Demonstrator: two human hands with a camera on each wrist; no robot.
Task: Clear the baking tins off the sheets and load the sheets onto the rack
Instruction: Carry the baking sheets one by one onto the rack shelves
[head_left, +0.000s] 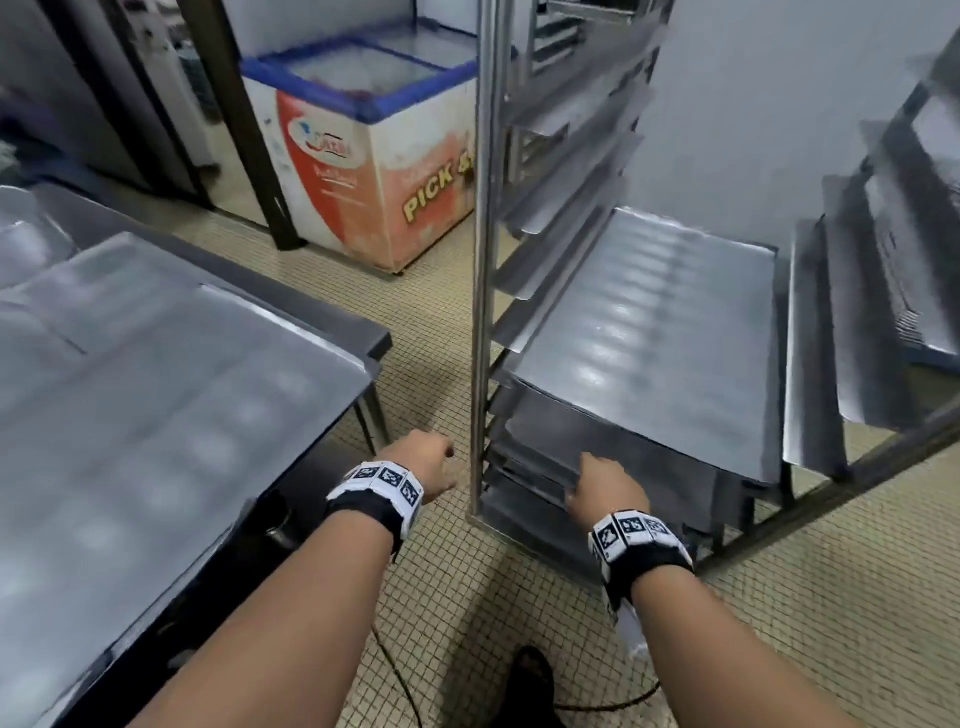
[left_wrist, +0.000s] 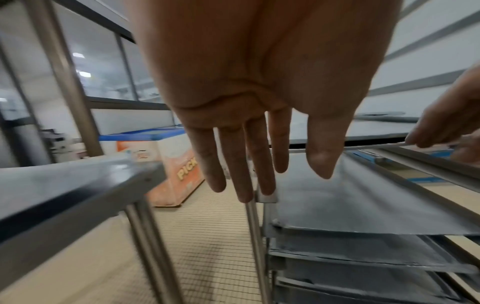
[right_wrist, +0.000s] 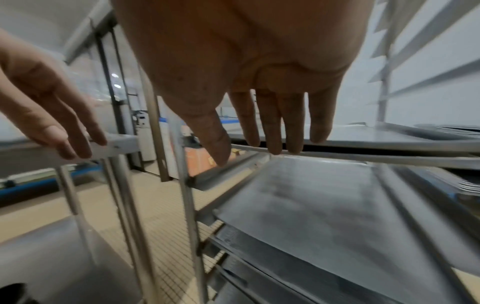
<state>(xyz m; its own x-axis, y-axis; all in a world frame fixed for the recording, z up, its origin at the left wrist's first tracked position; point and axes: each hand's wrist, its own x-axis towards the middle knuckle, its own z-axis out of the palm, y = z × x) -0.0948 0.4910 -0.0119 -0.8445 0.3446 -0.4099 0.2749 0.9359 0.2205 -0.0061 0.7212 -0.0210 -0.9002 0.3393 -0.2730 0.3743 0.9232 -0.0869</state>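
The steel rack (head_left: 483, 260) stands to the right and holds several flat baking sheets in its lower runners. The topmost sheet (head_left: 654, 343) is bare, with a darker sheet (head_left: 550, 431) under it. My right hand (head_left: 587, 478) is open at the rack's front. Its straight fingers (right_wrist: 275, 131) touch the front rim of a sheet (right_wrist: 363, 159), above another sheet (right_wrist: 324, 205). My left hand (head_left: 436, 457) hangs open and empty between table and rack, its fingers (left_wrist: 244, 164) straight. More sheets (head_left: 156, 374) lie on the steel table (head_left: 374, 338) at the left.
A chest freezer (head_left: 374, 156) stands behind the gap between table and rack. A second rack (head_left: 883, 260) with angled runners stands at the right. A dark cable (head_left: 400, 675) and my shoe (head_left: 530, 680) are on the tiled floor below.
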